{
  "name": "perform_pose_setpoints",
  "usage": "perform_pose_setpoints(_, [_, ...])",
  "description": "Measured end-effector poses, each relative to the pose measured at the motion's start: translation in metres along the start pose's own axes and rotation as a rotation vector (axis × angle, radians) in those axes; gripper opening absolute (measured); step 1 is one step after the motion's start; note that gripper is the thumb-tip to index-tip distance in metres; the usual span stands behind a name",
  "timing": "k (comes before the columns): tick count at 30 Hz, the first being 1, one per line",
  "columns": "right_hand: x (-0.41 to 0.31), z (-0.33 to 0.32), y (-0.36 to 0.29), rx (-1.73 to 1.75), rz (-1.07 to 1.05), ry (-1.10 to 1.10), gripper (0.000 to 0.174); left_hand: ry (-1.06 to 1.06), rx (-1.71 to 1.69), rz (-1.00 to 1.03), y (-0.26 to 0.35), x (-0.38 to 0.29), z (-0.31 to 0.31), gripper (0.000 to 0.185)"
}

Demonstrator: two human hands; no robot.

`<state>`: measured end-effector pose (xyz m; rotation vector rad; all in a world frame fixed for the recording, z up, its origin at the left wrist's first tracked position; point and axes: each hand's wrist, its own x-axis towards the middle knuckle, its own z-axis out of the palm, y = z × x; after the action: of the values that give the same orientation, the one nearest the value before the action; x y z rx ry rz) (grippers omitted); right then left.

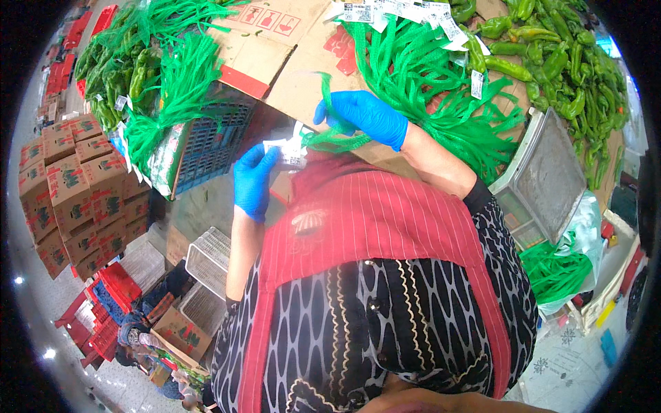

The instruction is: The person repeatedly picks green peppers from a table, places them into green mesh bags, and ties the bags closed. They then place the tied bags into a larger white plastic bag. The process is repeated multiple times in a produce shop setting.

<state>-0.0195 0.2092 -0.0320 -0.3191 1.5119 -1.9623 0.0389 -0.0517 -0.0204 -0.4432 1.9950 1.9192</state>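
Note:
My left hand [254,180], in a blue glove, pinches a white printed label [288,156] between thumb and fingers. The label meets one end of a green mesh net sleeve [335,140]. Gloved in blue too, my right hand [367,116] grips this sleeve, and a loose end of it sticks up past the fingers. Beyond my right hand, a pile of green mesh sleeves [408,67] fans out over flattened cardboard [304,72]. White labels [413,11] are attached at the far end of that pile. Loose long green peppers [557,62] are heaped at the far right.
A grey weighing scale [547,175] stands at the right, above a plastic bag of green nets [557,271]. At the left, netted peppers [111,77] and more sleeves [188,72] lie over a blue crate [214,142]. Stacked cartons [85,180] and white crates [209,253] stand lower left.

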Motion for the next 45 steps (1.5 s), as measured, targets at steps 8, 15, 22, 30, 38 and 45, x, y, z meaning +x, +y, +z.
perform_pose_setpoints(8, [0.005, 0.011, -0.017, 0.268, -0.231, -0.124, 0.038, -0.034, 0.015, -0.074, -0.016, -0.003, 0.001, 0.021])
perform_pose_setpoints(15, [-0.007, 0.004, 0.039, -0.898, -0.199, -0.018, 0.026, 0.006, -0.174, -0.093, -0.035, -0.003, -0.015, 0.022])
perform_pose_setpoints(22, [0.013, 0.026, 0.069, -1.108, -0.709, 0.144, 0.038, 0.044, -0.314, -0.082, -0.036, 0.005, -0.024, 0.017])
perform_pose_setpoints(30, [0.050, 0.064, 0.057, -0.815, -0.409, -0.017, 0.033, 0.043, -0.322, 0.020, -0.024, -0.005, -0.026, 0.017])
perform_pose_setpoints(38, [0.037, 0.047, 0.045, -0.227, -0.122, 0.011, 0.029, 0.103, -0.209, 0.066, -0.015, -0.012, -0.018, 0.019])
perform_pose_setpoints(45, [0.024, 0.036, 0.028, -0.612, -0.351, 0.002, 0.029, -0.065, 0.145, 0.043, 0.015, -0.014, -0.001, 0.018])
